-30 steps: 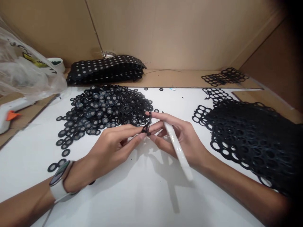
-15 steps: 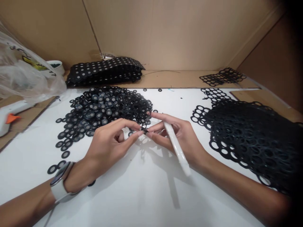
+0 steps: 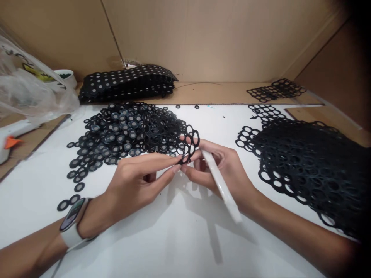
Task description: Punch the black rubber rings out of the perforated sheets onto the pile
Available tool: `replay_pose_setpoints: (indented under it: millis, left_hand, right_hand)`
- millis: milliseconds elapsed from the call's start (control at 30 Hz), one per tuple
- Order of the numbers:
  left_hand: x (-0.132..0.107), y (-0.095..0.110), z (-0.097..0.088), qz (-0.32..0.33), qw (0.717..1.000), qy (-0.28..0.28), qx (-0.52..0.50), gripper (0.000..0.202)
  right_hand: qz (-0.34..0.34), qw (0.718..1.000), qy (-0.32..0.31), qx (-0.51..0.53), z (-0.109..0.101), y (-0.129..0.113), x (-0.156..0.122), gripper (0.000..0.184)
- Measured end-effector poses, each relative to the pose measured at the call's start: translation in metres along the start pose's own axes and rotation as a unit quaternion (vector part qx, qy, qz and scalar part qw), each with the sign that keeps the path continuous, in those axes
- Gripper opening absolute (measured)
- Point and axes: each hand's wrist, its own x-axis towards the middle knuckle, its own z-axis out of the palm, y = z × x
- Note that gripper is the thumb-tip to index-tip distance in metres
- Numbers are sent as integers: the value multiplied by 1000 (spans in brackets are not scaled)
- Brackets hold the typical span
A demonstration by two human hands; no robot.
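Observation:
A strip of black ring mesh (image 3: 191,146) is pinched between both hands in front of the heap of discs. My left hand (image 3: 133,177) grips its lower edge between thumb and fingers, and wears a watch (image 3: 73,222) at the wrist. On the other side, my right hand (image 3: 233,175) has its thumb and fingers closed at the same edge, its index finger stretched behind the rings. A white pen-like stick (image 3: 222,188) lies across the right palm and slants down toward me; its tip is hidden. Loose black discs with grey centres (image 3: 116,135) are piled just beyond my left hand.
A large stack of black ring mesh (image 3: 307,162) fills the right side. Folded black dotted sheeting (image 3: 127,81) lies at the back by the cardboard wall (image 3: 217,42). At left are a clear plastic bag (image 3: 31,88), a white cup (image 3: 68,79) and a glue gun (image 3: 14,131).
The ring mesh in my hands has turned, so its rings now face me and stand up above my fingers. The hands have shifted slightly right. The view has tilted a little.

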Motion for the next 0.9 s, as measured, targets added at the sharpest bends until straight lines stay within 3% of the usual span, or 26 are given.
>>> replay_pose_setpoints:
  millis: [400,533,600,733,833,900]
  left_hand:
    - [0,11,-2,-2,1000,-5,14,18]
    - [4,12,-2,-47,999,2,22,14]
    - [8,3,-9,-77,996,33,40,19]
    - [22,-40,-41,-117,976,132,131,29]
    - [31,-71,-66,-110,962,109,226,26]
    - [34,-81,-74,-104,957,67,263,26]
  right_hand:
    - [-18,1000,0,-1,10,-8,-8,75]
    - [-35,999,-1,-9,9,-9,-5,52]
    - [-58,998,22,-18,4,-9,-2,45]
    - [-95,991,82,-37,-13,-7,8,53]
    - [-110,988,92,-52,-29,-1,19,50]
    - [-109,988,92,-63,-35,4,27,43]
